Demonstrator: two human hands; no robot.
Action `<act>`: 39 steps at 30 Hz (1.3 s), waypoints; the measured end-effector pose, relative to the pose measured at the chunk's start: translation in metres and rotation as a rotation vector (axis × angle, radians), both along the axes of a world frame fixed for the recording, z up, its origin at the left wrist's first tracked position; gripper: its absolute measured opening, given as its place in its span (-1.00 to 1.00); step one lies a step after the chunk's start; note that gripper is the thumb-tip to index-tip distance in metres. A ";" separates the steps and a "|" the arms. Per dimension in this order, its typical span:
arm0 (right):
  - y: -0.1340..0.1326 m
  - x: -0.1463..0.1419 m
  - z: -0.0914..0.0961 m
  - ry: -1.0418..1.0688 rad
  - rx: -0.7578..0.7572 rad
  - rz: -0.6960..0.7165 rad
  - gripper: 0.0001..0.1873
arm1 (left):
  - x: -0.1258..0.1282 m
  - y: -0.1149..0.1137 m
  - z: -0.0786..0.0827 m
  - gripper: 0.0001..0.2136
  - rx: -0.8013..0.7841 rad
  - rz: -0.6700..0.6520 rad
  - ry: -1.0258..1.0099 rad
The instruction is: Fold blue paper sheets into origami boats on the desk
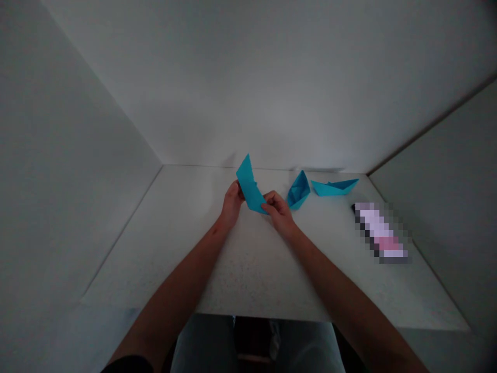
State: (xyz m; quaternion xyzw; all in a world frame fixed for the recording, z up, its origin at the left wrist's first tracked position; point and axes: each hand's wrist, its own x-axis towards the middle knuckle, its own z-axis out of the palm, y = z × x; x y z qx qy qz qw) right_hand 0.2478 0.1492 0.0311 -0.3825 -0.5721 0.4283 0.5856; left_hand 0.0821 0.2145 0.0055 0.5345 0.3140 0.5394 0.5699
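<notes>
A blue folded paper boat (250, 189) is held up tilted above the table, one pointed end up and the other toward the lower right. My left hand (232, 199) grips it from behind at its left side, most fingertips hidden by the paper. At the lower right end, my right hand (278, 210) pinches the boat between thumb and fingers. Just right of my right hand stands a second blue paper boat (298, 190), its hollow inside showing. Farther right rests a third blue paper boat (334, 187), lying lengthwise near the back wall.
A pixelated phone-like object (380, 230) lies at the right of the white table (252, 274). White walls (248, 77) enclose the table at the back, left and right. The table's front edge runs above my legs (205, 344).
</notes>
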 end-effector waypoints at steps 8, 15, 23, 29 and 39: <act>-0.011 0.012 0.015 -0.654 0.310 -0.016 -0.67 | -0.005 -0.005 -0.005 -0.36 0.097 0.246 0.203; -0.008 0.016 0.002 -0.487 0.207 -0.062 -0.67 | -0.005 -0.002 0.006 -0.57 -0.070 0.187 0.196; -0.002 0.018 0.002 -0.518 0.090 -0.265 -0.70 | -0.003 -0.015 0.020 -0.67 0.112 0.013 0.331; 0.000 0.018 -0.002 -0.466 0.024 -0.306 -0.68 | 0.001 -0.026 0.025 -0.65 0.239 -0.110 0.422; 0.007 0.022 -0.007 -0.111 -0.023 -0.199 -0.70 | 0.003 -0.026 0.020 -0.56 0.234 0.061 0.350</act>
